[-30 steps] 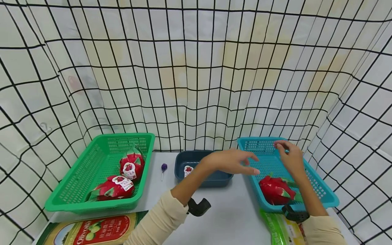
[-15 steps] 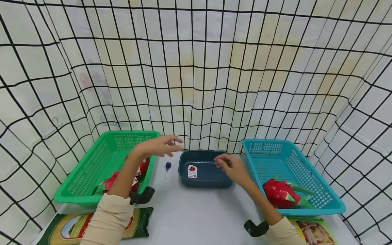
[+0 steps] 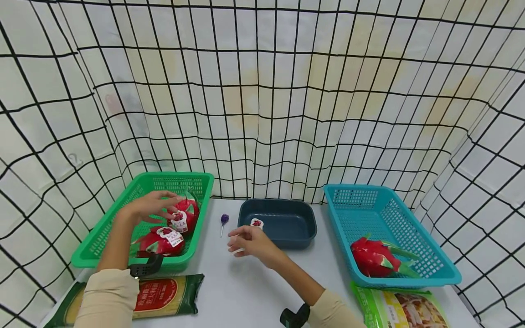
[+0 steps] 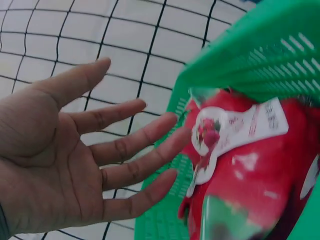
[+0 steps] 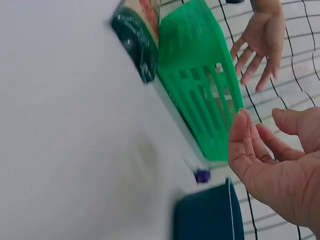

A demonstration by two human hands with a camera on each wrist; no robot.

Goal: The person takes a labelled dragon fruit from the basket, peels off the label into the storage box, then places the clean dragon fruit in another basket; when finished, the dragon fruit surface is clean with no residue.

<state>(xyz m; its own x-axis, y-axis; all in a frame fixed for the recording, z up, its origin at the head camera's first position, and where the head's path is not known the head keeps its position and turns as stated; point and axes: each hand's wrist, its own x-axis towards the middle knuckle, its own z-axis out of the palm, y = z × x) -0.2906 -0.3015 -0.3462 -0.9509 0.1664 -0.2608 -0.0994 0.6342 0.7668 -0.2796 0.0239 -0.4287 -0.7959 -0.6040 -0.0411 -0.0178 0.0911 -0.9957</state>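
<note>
My left hand (image 3: 149, 205) is over the green basket (image 3: 102, 243), its fingers spread and holding nothing. In the left wrist view, the fingertips are close beside a red dragon fruit (image 4: 250, 160) with a white label. Two labelled dragon fruits lie in that basket, one at the back (image 3: 189, 208) and one in front (image 3: 160, 241). My right hand (image 3: 252, 243) hovers near the front of the dark blue tub (image 3: 287, 228), fingers loosely bent around nothing. Inside the tub is a white sticker with a dragon fruit picture (image 3: 257, 223).
A purple lollipop (image 3: 224, 219) lies between green basket and tub. At right, the blue basket (image 3: 365, 218) holds another dragon fruit (image 3: 373, 257). A spaghetti bag (image 3: 164, 298) lies front left and a green food packet (image 3: 404, 307) front right. Black netting surrounds the table.
Both hands have moved left: the left from above the tub into the green basket, the right from the blue basket across the tub to its front left. The dragon fruits look unmoved.
</note>
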